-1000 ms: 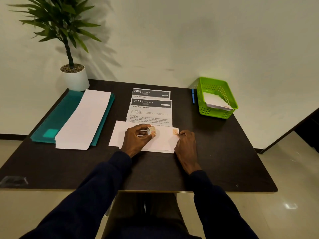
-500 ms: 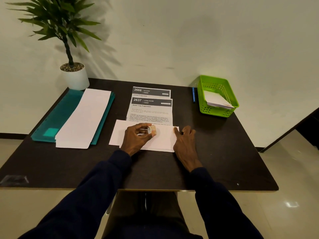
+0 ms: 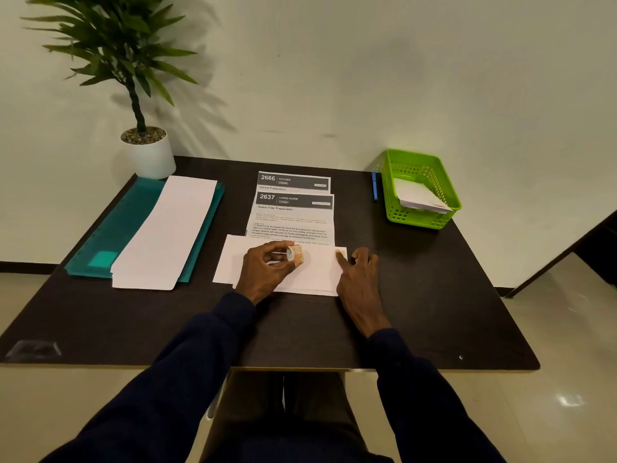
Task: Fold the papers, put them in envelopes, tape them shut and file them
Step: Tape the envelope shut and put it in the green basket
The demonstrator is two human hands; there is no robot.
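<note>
Two hands were found on one white envelope [image 3: 314, 275], laid flat with its long axis running left to right across the person. A tape roll [image 3: 295, 253] was pinched in the curled fingers of the left hand [image 3: 263, 269] over the envelope's upper middle. The right hand [image 3: 359, 279] was laid open-fingered at the envelope's right end, its forefinger pressed on the upper corner. No strip between roll and forefinger could be made out. Taping was judged unfinished; the green basket [image 3: 414, 219], beyond the envelope's right end, was nearer the right hand.
</note>
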